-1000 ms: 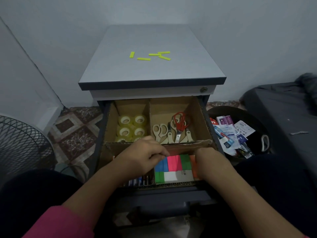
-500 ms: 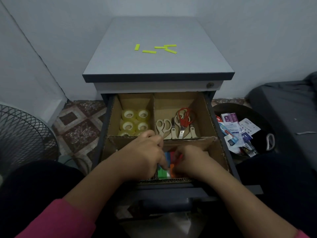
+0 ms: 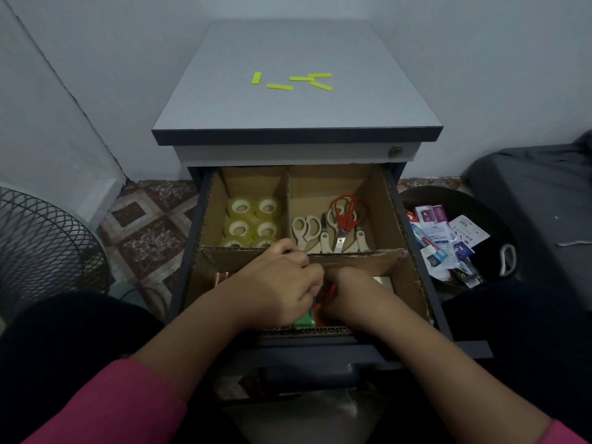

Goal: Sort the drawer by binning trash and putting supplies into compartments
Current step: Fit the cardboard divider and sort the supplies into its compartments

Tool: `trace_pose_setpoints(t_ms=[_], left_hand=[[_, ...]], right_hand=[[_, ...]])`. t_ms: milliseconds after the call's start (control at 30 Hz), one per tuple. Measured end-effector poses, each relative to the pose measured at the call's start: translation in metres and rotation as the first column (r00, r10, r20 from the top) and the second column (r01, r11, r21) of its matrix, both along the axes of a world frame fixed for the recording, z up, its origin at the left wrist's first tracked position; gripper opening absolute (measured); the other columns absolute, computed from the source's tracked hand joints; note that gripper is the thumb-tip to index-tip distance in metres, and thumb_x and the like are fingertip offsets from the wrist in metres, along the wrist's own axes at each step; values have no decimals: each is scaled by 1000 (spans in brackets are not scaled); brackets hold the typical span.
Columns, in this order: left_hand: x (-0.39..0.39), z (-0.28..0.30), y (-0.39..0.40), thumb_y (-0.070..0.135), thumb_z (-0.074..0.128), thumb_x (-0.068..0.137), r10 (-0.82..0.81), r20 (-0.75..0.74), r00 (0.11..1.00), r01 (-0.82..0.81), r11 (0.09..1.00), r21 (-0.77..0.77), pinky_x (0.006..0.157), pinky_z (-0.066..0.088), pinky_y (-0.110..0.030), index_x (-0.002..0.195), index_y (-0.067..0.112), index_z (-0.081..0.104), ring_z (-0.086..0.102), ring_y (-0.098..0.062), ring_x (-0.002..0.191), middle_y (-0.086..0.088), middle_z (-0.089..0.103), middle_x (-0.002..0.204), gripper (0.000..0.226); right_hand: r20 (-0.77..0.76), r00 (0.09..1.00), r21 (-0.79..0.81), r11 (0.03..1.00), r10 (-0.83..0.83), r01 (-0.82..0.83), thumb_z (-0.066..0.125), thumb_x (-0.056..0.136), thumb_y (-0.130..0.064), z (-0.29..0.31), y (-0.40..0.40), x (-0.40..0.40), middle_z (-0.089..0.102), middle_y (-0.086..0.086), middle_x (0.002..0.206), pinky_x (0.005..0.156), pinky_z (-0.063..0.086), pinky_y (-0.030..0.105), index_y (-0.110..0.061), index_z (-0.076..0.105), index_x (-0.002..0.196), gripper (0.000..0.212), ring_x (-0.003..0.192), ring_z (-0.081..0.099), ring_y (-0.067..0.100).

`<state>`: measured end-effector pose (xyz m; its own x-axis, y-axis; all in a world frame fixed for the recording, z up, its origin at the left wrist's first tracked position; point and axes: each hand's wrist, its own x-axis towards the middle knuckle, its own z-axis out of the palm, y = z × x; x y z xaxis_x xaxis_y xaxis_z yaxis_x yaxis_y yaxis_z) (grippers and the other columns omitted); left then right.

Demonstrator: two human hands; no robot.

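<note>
Front-right compartment, pads [image 3: 303,319]: I log my left hand [image 3: 275,283] and right hand [image 3: 347,294], apart a second ago, now closed together over them, fingers curled, actual grasp hidden; stack being seated, tape [image 3: 253,222] and scissors [image 3: 333,225] already binned.

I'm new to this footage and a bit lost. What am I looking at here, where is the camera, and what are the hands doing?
The camera sits on a person's head, looking down at their own hands. They kneel or sit before a small cabinet with its drawer pulled open. Cardboard walls split the drawer: tape rolls at the back left, scissors at the back right. Both the left hand and right hand reach into the front compartment, fingers curled among coloured pads; what exactly each grips is hidden. Yellow strips lie on top. A bin of wrappers stands to the right.
</note>
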<state>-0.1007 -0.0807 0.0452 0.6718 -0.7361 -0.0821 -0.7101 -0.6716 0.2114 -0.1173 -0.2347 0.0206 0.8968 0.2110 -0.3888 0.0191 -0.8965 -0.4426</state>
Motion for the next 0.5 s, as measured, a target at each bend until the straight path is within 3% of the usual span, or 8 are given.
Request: trace_pose_setpoints(t_ms=[167, 500], left_hand=[[-2, -2, -3, 30, 35, 97, -4, 22, 1000, 2, 996, 91, 103, 3, -21, 93, 30, 43, 40, -19, 112, 1, 52, 104, 9], [3, -9, -3, 30, 39, 94, -1, 15, 1000, 0, 996, 84, 109, 8, -27, 89, 30, 43, 39, -18, 110, 3, 52, 101, 6]], right_hand=[[14, 999, -32, 998, 46, -46, 63, 83, -22, 1, 0, -2, 68, 8, 99, 70, 43, 22, -16, 67, 102, 21, 94, 63, 22], [24, 993, -76, 990, 120, -118, 62, 83, -25, -4, 5, 3, 68, 6, 102, 72, 42, 23, -19, 65, 101, 19, 98, 63, 23]])
